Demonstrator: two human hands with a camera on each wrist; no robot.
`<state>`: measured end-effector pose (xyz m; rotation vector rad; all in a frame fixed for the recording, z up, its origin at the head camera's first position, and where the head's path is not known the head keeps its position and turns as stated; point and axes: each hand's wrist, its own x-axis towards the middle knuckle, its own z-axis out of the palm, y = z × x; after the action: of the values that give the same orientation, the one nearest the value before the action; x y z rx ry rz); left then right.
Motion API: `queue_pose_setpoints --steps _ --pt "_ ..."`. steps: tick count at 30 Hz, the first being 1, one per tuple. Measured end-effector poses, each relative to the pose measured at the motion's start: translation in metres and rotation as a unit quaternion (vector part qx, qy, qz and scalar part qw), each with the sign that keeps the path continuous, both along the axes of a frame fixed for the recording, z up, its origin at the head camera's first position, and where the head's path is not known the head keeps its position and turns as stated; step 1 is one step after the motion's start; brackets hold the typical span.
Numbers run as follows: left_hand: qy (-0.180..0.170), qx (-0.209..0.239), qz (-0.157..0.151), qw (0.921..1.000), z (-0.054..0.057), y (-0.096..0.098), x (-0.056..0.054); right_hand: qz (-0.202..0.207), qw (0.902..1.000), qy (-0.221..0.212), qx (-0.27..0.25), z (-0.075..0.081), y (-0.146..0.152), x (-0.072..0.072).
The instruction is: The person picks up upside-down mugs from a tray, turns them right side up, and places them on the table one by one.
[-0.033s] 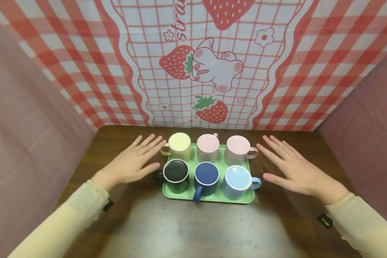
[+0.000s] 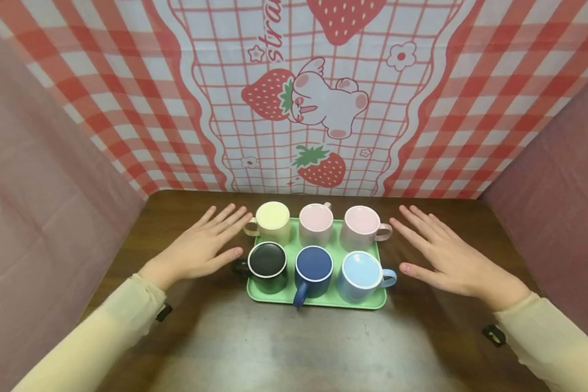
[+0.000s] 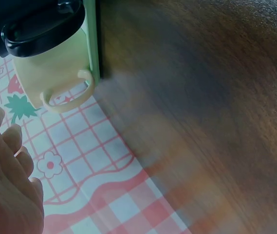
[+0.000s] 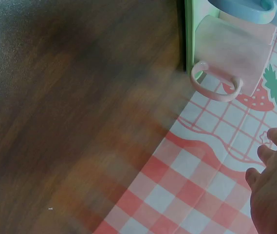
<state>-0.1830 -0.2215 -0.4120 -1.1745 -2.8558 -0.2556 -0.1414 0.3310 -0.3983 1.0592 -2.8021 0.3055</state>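
A light green tray (image 2: 338,250) bears several mugs in two rows. The back row has a yellow mug (image 2: 273,218), a pink mug (image 2: 316,220) and another pink mug (image 2: 361,223). In front stand a black mug (image 2: 268,264), a dark blue mug (image 2: 313,267) and a light blue mug (image 2: 361,275). My left hand (image 2: 196,247) is spread flat, palm down, left of the tray, fingertips close to the yellow mug's handle (image 3: 70,105). To the tray's right my right hand (image 2: 446,258) is spread likewise, near the pink mug's handle (image 4: 216,90). Neither holds anything.
The brown wooden table (image 2: 294,348) reaches back to an upright cloth (image 2: 318,103) printed with strawberries and red checks. Pinkish cloth walls stand at the left (image 2: 44,218) and right (image 2: 558,152). Dark bands are worn at both wrists.
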Motion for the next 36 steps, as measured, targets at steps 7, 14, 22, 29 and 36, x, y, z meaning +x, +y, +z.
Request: queue_pose_setpoints --steps 7,14,22,29,36 --pt "0.004 0.001 -0.004 1.0 -0.0018 -0.001 -0.001 0.002 1.0 -0.001 0.002 0.0001 -0.001 0.0015" --pt "0.011 0.003 -0.004 0.9999 -0.0015 -0.0025 -0.001 0.003 1.0 0.007 0.003 0.0028 -0.0016 0.0008" --pt "0.01 0.007 -0.005 0.9999 -0.0016 -0.0017 -0.0006 0.008 0.9999 0.005 0.004 0.004 -0.0042 0.0021" --pt "0.011 0.006 -0.006 0.9999 0.0013 0.0011 -0.0019 0.004 1.0 0.007 0.0 0.0013 -0.0044 0.0015" --pt "0.001 0.0 -0.002 1.0 0.005 0.0002 -0.001 0.004 1.0 0.001 0.0 -0.0005 -0.0043 0.0023"
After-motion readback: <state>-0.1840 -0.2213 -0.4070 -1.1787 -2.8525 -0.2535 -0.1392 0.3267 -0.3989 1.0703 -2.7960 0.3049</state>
